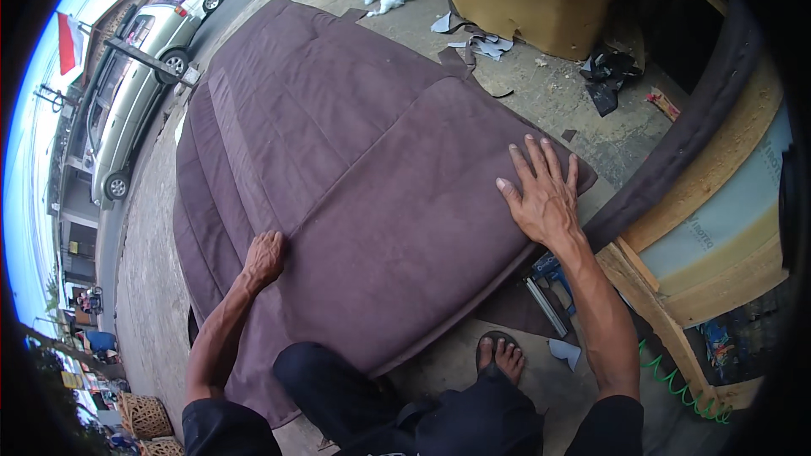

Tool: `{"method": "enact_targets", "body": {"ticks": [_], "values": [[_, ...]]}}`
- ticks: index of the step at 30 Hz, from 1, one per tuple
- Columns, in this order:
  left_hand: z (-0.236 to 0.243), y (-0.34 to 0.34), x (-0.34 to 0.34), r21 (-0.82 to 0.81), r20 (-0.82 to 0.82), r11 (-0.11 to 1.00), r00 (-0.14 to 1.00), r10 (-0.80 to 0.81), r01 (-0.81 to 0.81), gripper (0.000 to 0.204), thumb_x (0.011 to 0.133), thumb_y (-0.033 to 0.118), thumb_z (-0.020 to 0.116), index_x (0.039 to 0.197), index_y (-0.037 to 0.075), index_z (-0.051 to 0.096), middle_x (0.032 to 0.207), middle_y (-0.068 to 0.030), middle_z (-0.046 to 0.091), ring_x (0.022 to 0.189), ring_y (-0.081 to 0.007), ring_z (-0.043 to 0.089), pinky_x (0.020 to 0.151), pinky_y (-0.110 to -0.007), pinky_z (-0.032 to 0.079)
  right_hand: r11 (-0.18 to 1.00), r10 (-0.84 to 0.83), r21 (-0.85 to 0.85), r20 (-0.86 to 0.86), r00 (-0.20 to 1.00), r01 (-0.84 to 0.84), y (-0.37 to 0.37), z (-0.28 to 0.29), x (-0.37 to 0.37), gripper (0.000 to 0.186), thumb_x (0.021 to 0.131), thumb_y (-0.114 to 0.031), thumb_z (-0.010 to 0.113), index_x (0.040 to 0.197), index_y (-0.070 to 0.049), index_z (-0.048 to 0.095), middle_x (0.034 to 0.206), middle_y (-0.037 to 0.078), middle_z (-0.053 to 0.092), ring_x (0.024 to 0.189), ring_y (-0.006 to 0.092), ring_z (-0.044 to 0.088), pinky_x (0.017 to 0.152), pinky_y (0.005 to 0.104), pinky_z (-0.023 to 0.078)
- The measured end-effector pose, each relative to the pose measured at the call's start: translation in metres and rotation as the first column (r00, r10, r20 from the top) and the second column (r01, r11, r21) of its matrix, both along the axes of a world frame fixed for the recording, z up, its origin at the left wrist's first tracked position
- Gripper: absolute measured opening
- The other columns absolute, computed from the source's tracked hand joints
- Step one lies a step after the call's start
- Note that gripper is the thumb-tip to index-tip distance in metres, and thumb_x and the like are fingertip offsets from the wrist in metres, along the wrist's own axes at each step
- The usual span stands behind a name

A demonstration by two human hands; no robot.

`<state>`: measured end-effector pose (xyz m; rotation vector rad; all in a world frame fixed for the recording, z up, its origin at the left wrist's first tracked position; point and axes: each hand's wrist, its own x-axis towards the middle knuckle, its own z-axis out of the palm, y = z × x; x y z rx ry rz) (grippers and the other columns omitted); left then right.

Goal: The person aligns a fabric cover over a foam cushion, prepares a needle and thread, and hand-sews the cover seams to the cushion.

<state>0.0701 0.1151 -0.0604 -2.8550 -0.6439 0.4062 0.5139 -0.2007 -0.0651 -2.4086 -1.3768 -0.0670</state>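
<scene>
- My left hand point(264, 258) and right hand point(545, 203) rest on the upholstered piece point(414, 228) before me.
- To my right, a furniture frame point(735, 289).
- Far to my left, cars point(135, 110).

A head-worn fisheye looks down closely onto purple upholstery point(405, 203), its bent rim perhaps misleading.

You see plum-brown fabric point(405, 203), plain but for darker seam lines; your trousers point(338, 397) are navy-black, the floor point(144, 287) grey, the flag point(69, 44) red and white.
</scene>
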Motion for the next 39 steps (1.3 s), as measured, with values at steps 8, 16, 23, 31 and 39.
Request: {"method": "enact_targets", "body": {"ticks": [8,16,23,31,39], "values": [[-0.047,-0.033,0.000,-0.155,0.662,0.910,0.643,0.384,-0.384,0.018,0.092,0.015,0.061,0.102,0.003,0.054,0.099,-0.0143,0.057,0.097,-0.0344,0.053,0.084,-0.047,0.041,0.991,-0.009,-0.129,0.087,0.996,0.021,0.009,0.010,-0.005,0.061,0.100,-0.046,0.045,0.148,-0.008,0.042,0.158,0.018,0.031,0.146,0.0366,0.027,0.115,0.0684,0.013],[-0.039,-0.015,-0.015,-0.179,0.500,0.936,0.791,0.353,-0.304,0.015,0.092,0.014,0.061,0.097,0.003,0.053,0.095,-0.0156,0.055,0.094,-0.0350,0.052,0.082,-0.045,0.041,0.994,0.004,-0.111,0.057,0.998,0.002,0.006,0.011,-0.006,0.062,0.099,-0.046,0.046,0.148,-0.009,0.043,0.158,0.017,0.031,0.147,0.0370,0.025,0.114,0.0688,0.013],[-0.060,-0.049,-0.016,-0.331,0.578,0.450,0.199,0.792,-0.830,0.072,0.083,0.055,0.070,0.129,0.003,0.050,0.124,-0.0193,0.051,0.120,-0.0387,0.047,0.102,-0.050,0.038,0.990,0.022,-0.141,0.075,0.997,-0.011,0.006,0.007,-0.006,0.061,0.099,-0.045,0.047,0.148,-0.009,0.044,0.157,0.017,0.033,0.146,0.0360,0.027,0.114,0.0681,0.015],[-0.058,-0.028,-0.015,-0.547,0.164,-0.130,-0.258,0.952,-0.827,0.091,0.089,0.069,0.050,0.138,-0.007,0.046,0.140,-0.0321,0.048,0.133,-0.0452,0.046,0.110,-0.050,0.037,0.982,-0.002,-0.185,0.125,0.992,0.025,0.014,0.010,-0.010,0.060,0.099,-0.046,0.046,0.149,-0.011,0.043,0.157,0.014,0.034,0.146,0.0344,0.027,0.115,0.0667,0.015],[-0.004,-0.039,-0.048,-0.167,0.609,0.486,0.298,0.735,-0.858,0.059,0.104,0.041,0.036,0.085,-0.003,0.070,0.084,-0.0323,0.067,0.080,-0.0516,0.065,0.076,-0.058,0.051,0.980,-0.033,-0.191,0.124,0.992,0.057,0.008,0.005,-0.008,0.059,0.101,-0.047,0.044,0.149,-0.013,0.043,0.158,0.013,0.033,0.148,0.0331,0.025,0.115,0.0668,0.014]]}}
